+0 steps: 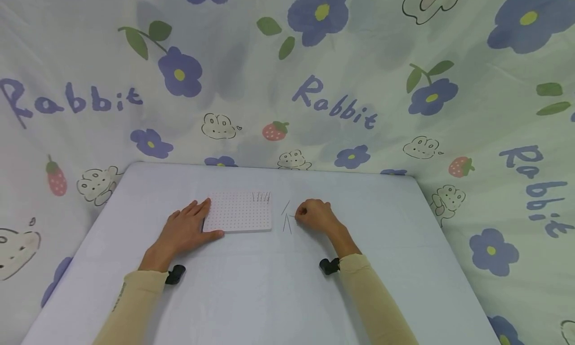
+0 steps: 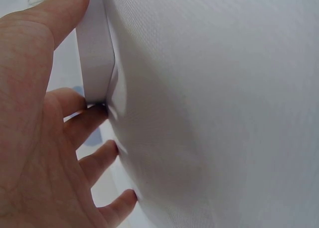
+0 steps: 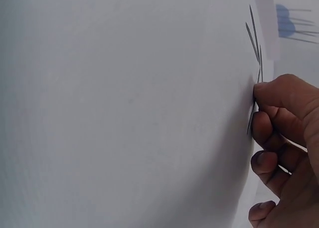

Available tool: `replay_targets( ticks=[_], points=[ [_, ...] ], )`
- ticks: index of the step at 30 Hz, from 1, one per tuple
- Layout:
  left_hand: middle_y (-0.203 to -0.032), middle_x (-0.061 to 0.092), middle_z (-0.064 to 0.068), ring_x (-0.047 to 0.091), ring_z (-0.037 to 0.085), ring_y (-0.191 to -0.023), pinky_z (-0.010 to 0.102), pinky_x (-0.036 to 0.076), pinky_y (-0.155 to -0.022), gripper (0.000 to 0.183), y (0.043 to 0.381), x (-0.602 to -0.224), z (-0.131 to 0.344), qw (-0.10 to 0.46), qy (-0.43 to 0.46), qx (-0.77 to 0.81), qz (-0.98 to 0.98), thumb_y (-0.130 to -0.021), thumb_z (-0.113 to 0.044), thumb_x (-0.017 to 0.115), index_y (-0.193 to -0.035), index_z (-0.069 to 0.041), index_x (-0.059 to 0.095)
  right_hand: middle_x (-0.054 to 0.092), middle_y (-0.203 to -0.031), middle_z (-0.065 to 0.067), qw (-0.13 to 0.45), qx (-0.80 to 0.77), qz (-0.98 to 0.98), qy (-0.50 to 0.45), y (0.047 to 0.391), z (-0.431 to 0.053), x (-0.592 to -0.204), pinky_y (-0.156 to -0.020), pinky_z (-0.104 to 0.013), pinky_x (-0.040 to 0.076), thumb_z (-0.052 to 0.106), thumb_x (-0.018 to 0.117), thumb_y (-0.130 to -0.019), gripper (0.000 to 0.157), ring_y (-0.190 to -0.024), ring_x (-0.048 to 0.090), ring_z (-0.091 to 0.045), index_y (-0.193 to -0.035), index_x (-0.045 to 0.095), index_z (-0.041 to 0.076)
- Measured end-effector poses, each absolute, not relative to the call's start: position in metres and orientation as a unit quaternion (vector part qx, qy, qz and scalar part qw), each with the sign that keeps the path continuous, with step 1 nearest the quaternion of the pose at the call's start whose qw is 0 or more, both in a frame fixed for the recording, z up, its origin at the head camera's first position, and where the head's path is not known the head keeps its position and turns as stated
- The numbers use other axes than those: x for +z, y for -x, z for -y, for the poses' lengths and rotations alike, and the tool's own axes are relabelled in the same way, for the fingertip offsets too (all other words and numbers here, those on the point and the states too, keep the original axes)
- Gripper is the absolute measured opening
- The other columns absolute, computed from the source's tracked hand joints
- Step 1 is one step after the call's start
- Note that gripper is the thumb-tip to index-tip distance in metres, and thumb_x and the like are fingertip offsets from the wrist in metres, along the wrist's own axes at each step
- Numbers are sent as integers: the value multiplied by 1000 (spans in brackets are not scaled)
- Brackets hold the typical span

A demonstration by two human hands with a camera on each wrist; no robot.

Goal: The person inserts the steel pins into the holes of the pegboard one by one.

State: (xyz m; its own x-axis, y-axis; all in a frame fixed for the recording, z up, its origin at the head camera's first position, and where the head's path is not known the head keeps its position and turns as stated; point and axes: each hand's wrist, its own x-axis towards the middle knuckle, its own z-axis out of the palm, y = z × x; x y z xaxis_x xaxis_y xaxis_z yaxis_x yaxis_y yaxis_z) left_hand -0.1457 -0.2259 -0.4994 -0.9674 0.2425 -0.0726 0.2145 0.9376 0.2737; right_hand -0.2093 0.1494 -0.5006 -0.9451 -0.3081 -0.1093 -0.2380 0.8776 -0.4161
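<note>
A white pegboard [image 1: 238, 215] with rows of small holes lies on the table. Several thin dark needles [image 1: 261, 196] stand in its far right corner. My left hand [image 1: 184, 231] rests at the board's left end, its thumb along the near edge and its other fingers spread by the left side. In the left wrist view, the thumb and forefinger touch the board's side [image 2: 95, 63]. Right of the board, my right hand [image 1: 316, 215] pinches a needle [image 3: 250, 120] between thumb and forefinger, low over the table. More loose needles [image 1: 285, 207] lie between that hand and the board.
A white cloth covers the table [image 1: 251, 295]. Behind it and at the sides hangs a curtain [image 1: 251, 75] printed with flowers, rabbits and strawberries. A small black camera is strapped at each wrist, such as the left camera [image 1: 176, 274].
</note>
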Motion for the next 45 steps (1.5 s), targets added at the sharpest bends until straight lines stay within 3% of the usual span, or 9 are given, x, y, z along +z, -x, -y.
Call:
replay_targets(
  ticks=[6, 21, 26, 34, 45],
  points=[
    [-158, 34, 27, 24, 48, -147, 73, 20, -111, 110, 146, -499, 225, 54, -117, 132, -983, -84, -70, 65, -158, 1, 24, 65, -78, 10, 83, -195, -965, 153, 209, -149, -499, -95, -57, 40, 16, 71, -88, 12, -79, 58, -13, -77, 73, 20],
    [-158, 33, 27, 24, 48, -148, 73, 19, -111, 110, 146, -500, 226, 53, -116, 137, -982, -84, -69, 66, -158, 1, 24, 63, -72, 13, 75, -171, -968, 170, 209, -146, -499, -101, -66, 36, 21, 71, -89, 11, -75, 57, -12, -78, 71, 22],
    [-158, 33, 27, 24, 48, -147, 73, 20, -111, 110, 146, -500, 227, 53, -116, 134, -983, -85, -68, 66, -158, 1, 24, 62, -68, 12, 73, -177, -967, 169, 210, -143, -495, -102, -62, 36, 22, 69, -88, 11, -72, 56, -12, -78, 69, 22],
    [-158, 33, 27, 24, 48, -147, 73, 20, -111, 110, 146, -501, 226, 56, -113, 132, -983, -84, -69, 66, -158, 1, 24, 63, -73, 13, 51, -189, -965, 177, 212, -137, -487, -86, -46, 39, 25, 70, -86, 4, -71, 55, -11, -84, 69, 22],
    [-158, 34, 27, 25, 48, -147, 73, 21, -111, 110, 145, -499, 226, 54, -115, 131, -983, -84, -68, 66, -158, 1, 24, 67, -81, 13, -1, -268, -945, 185, 210, -125, -472, -97, -52, 39, 26, 69, -86, 5, -74, 56, -12, -88, 68, 22]
  ],
)
